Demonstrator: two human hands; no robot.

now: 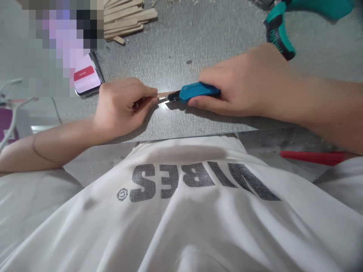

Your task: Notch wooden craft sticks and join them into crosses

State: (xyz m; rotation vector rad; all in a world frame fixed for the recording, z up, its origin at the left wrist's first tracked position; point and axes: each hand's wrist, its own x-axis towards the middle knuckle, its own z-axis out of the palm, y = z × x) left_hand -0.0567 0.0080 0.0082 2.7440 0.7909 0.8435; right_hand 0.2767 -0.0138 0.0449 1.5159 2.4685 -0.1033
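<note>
My left hand pinches the end of a thin wooden stick between thumb and fingers, low over the grey table near its front edge. From the right, my right hand is closed around a blue utility knife with a black tip. The knife's blade points left and lies at the stick, close to my left fingertips. Whether the blade has cut into the wood cannot be made out.
Several flat wooden sticks lie at the back left, with a phone behind my left hand. A teal-and-black handled tool is at the back right. The grey table's front edge runs just before my body.
</note>
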